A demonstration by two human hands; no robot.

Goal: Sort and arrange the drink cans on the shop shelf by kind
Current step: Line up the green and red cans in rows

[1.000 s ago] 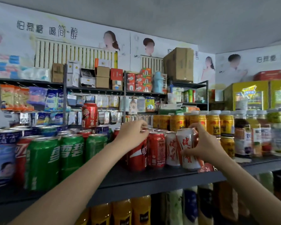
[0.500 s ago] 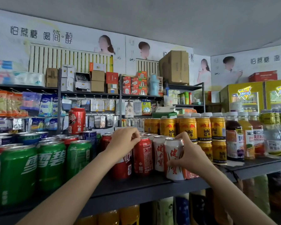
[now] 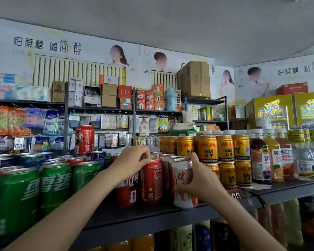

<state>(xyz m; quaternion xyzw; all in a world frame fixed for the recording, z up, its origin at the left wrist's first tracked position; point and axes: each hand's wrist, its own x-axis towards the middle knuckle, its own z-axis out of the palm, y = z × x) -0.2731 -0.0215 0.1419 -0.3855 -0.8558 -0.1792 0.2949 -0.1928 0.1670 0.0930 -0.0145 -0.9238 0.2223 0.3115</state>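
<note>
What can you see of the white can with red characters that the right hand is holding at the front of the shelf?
The white metal drink can with red characters has a silver rim and an orange patch low on its side. It stands upright at the front edge of the dark shelf, right of the red cola can. The right hand wraps it from the right, fingers over the rim; the grip hides its right side.

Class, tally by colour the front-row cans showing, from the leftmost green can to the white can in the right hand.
green cans: 3
red cans: 2
white can: 1
Total: 6
</note>
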